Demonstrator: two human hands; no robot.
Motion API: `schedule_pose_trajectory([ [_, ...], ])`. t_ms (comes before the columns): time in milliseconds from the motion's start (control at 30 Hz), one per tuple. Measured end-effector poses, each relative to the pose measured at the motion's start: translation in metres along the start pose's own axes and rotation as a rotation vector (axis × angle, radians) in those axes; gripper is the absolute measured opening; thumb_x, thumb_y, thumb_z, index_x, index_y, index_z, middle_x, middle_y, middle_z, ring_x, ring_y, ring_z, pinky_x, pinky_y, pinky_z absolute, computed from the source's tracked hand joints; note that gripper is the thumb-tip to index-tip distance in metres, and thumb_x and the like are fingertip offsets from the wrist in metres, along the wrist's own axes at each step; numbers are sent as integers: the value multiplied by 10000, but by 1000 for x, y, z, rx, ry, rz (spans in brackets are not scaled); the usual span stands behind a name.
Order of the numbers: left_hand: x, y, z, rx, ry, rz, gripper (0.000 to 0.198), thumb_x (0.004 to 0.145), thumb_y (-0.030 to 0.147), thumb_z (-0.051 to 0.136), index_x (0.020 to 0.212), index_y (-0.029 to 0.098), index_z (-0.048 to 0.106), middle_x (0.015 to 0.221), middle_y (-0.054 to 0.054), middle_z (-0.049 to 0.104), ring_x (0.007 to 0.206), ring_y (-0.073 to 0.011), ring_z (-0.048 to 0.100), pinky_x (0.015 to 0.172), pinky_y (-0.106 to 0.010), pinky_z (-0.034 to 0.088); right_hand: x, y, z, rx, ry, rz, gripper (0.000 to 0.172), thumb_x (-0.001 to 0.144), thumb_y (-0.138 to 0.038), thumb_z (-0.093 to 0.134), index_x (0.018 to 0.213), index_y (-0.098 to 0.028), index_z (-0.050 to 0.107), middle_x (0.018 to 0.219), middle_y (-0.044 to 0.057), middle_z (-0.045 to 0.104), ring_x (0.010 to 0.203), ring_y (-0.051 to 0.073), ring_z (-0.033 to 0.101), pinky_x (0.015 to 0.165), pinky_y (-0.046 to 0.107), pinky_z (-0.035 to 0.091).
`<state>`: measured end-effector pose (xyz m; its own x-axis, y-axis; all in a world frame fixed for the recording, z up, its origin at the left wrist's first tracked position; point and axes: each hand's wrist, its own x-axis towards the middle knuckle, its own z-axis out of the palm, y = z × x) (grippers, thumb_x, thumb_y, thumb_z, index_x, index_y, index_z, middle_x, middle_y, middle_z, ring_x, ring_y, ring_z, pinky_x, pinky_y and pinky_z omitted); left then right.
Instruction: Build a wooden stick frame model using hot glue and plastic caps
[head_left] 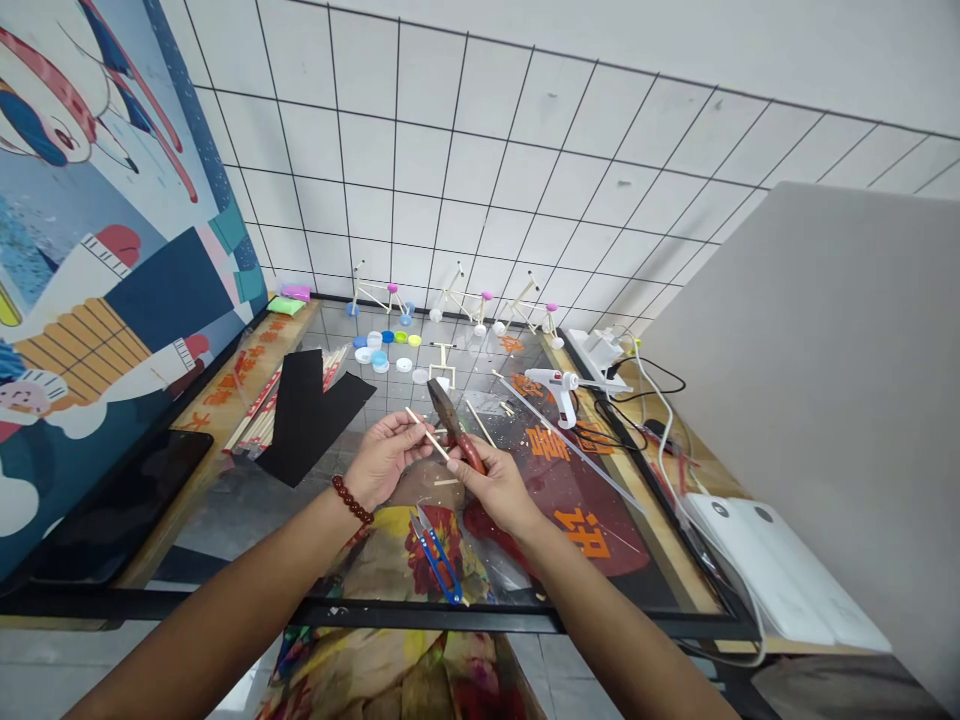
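My left hand (390, 450) pinches a short pale wooden stick (427, 434) over the middle of the table. Closed around the red handles of a pair of pliers (446, 410) is my right hand (495, 485), whose thumb also meets the stick's lower end. The pliers' dark jaws point up and away from me. Below the hands lies a pair of blue thread snips (435, 553). A cut stick piece (446, 482) rests near my right thumb, and a longer stick (481, 423) lies beyond the pliers.
Three small stick-built bicycles (454, 300) stand along the back. Bottle caps (380, 360) are in front of them. A white glue gun (556, 392) with cables lies right. Black sheets (300, 420) and packaged sticks (259, 405) are left. A white power bank (780, 560) sits on the right edge.
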<state>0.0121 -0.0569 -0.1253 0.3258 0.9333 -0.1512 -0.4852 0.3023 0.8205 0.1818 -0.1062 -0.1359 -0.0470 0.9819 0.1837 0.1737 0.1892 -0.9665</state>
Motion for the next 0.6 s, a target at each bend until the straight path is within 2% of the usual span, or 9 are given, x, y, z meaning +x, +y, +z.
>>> schedule_pose_trajectory([
  [67, -1, -1, 1, 165, 88, 123, 353, 636, 239, 810, 922, 167, 616, 884, -41, 643, 773, -158, 630, 739, -303, 521, 0, -1, -1, 2, -4, -8, 187, 786, -388, 665, 729, -212, 644, 932, 38, 661, 915, 214, 594, 843, 332, 443],
  [133, -5, 0, 2, 397, 197, 377, 494, 626, 202, 807, 1076, 216, 602, 1103, -77, 619, 1004, -225, 602, 902, -370, 474, 0, -2, -2, 5, 0, -3, 195, 787, -390, 665, 720, -210, 636, 920, 38, 657, 913, 215, 589, 844, 332, 437],
  [167, -7, 1, 2, 527, 201, 511, 536, 635, 187, 797, 1130, 240, 600, 1205, -87, 589, 1136, -255, 544, 999, -398, 409, 0, -2, -2, 6, 8, 3, 202, 787, -396, 665, 720, -208, 635, 911, 37, 653, 906, 214, 586, 843, 332, 435],
  [233, -12, 5, 2, 788, 41, 680, 476, 690, 179, 750, 1144, 265, 638, 1266, -90, 582, 1289, -284, 425, 1128, -427, 230, 0, -1, -3, 14, 28, 8, 217, 790, -412, 662, 728, -207, 635, 872, 31, 633, 866, 203, 576, 829, 328, 438],
  [300, -16, 7, 2, 993, -196, 701, 331, 752, 175, 676, 1065, 281, 697, 1149, -87, 651, 1245, -292, 462, 1148, -451, 132, 1, 0, -3, 27, 32, -4, 218, 798, -413, 658, 729, -207, 631, 823, 19, 603, 817, 186, 561, 809, 319, 443],
  [367, -16, 7, 0, 1110, -287, 665, 255, 790, 168, 610, 982, 288, 729, 1016, -82, 687, 1106, -285, 538, 1120, -464, 151, 0, 0, -3, 23, 12, -33, 207, 809, -396, 653, 726, -208, 631, 820, 16, 590, 821, 182, 560, 826, 322, 443],
  [467, -10, 5, -4, 1090, -115, 619, 188, 825, 206, 568, 886, 261, 737, 893, -78, 691, 922, -257, 571, 1013, -418, 286, -1, 1, -3, -13, 11, -71, 158, 808, -367, 662, 780, -212, 663, 952, 41, 614, 963, 208, 575, 938, 353, 409],
  [533, -4, 4, -7, 977, 28, 559, 177, 850, 263, 553, 857, 233, 727, 787, -60, 667, 800, -222, 567, 879, -350, 378, -1, 2, -5, -33, 25, -85, 150, 792, -359, 680, 846, -220, 682, 1062, 60, 612, 1078, 227, 554, 1003, 373, 374],
  [600, 1, 4, -10, 856, 101, 478, 218, 873, 316, 525, 876, 208, 714, 682, -27, 602, 682, -182, 530, 723, -289, 402, -2, 4, -7, -50, 23, -82, 182, 773, -357, 698, 898, -226, 691, 1130, 69, 595, 1157, 240, 522, 1037, 387, 353],
])
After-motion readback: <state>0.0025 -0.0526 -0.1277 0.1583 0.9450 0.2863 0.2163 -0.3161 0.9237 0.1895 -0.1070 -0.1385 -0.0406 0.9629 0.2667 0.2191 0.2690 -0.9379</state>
